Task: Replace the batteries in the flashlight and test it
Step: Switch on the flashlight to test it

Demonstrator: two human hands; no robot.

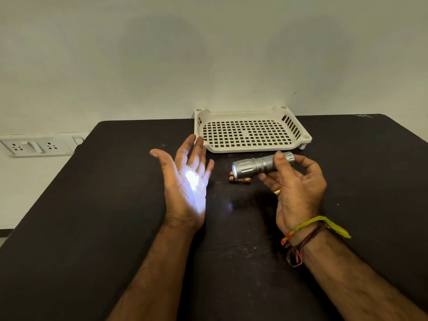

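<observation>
Above the dark table [92,228], the right hand [298,188] is closed round the barrel of a small silver flashlight [259,166], lens aimed at the left hand [185,181], which is held flat, fingers spread and empty, with a bright spot on its palm. This looks like the test step, and it seems passed (the loose batteries [239,180] beneath the flashlight are probably the old ones). What remains is likely switching it off and setting it down, perhaps in the white slotted tray [252,133] behind.
</observation>
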